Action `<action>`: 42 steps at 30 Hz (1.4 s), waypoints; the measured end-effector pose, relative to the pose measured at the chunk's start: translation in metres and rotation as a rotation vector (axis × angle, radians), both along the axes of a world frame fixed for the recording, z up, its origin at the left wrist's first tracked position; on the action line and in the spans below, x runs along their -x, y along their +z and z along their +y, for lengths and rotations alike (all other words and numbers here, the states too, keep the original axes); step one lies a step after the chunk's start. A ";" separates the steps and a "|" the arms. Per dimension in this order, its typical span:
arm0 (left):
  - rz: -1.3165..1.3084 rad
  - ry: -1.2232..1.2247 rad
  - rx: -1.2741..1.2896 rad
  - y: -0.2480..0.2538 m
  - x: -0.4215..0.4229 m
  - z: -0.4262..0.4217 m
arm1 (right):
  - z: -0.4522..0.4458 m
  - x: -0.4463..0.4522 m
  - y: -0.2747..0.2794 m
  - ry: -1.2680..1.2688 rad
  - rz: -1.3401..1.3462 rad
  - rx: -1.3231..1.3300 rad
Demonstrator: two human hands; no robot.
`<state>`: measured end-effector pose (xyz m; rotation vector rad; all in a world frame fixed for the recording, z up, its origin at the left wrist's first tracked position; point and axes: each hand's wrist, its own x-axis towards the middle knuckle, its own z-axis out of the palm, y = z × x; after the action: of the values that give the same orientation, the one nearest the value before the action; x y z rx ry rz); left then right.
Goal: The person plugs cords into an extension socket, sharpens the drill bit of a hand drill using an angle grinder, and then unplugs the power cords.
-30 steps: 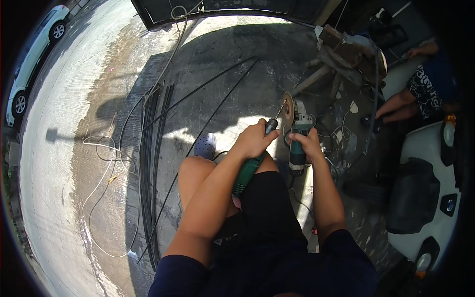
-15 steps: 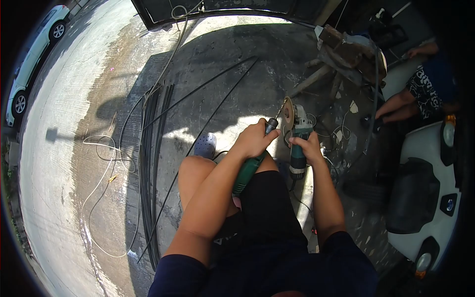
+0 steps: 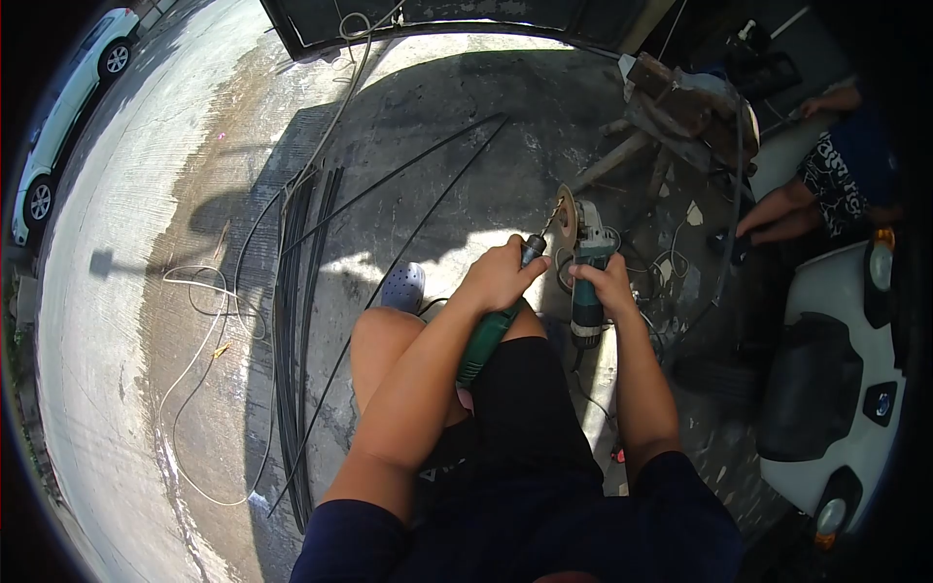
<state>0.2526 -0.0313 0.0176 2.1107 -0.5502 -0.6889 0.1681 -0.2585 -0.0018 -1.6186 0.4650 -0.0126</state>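
Note:
My left hand point(image 3: 499, 277) is wrapped round the front of a green power drill point(image 3: 482, 348), near its black chuck point(image 3: 533, 247). The drill lies slanted over my thigh, its bit point(image 3: 551, 218) pointing up and forward. In my right hand point(image 3: 607, 285) is an angle grinder point(image 3: 587, 316), held upright with its head at the top. The tan grinding disc point(image 3: 567, 210) stands right beside the bit's tip; whether they touch I cannot tell.
Long dark metal bars point(image 3: 292, 340) lie on the concrete at left, with a pale cable point(image 3: 185, 384) looped beside them. A rusty stand point(image 3: 680, 107) is ahead right. Another person's legs point(image 3: 782, 212) and a white vehicle front point(image 3: 836, 369) are at right.
The grinder has shifted very slightly up in view, its disc still beside the bit. My left hand and the drill stay almost in place.

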 end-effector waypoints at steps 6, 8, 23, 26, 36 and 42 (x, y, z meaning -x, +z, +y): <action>0.004 -0.011 -0.007 0.005 0.001 0.000 | -0.002 0.012 -0.006 0.018 0.023 -0.047; 0.012 -0.016 -0.008 0.005 0.000 0.000 | -0.002 0.011 -0.005 0.016 0.024 -0.043; -0.006 -0.022 -0.002 0.006 0.000 -0.002 | 0.001 0.004 -0.023 -0.034 0.023 -0.050; 0.010 0.011 -0.009 0.009 0.006 -0.003 | 0.001 0.015 -0.034 -0.065 0.021 -0.083; 0.004 0.183 0.162 0.011 0.012 0.006 | -0.002 0.059 -0.044 -0.177 0.034 -0.164; 0.508 -0.006 0.584 0.028 0.019 0.020 | -0.010 0.079 -0.052 -0.205 0.041 -0.193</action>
<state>0.2336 -0.0109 0.0458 1.3292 -0.4063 -0.9009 0.0886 -0.2683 -0.0536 -1.3789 0.6434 -0.0859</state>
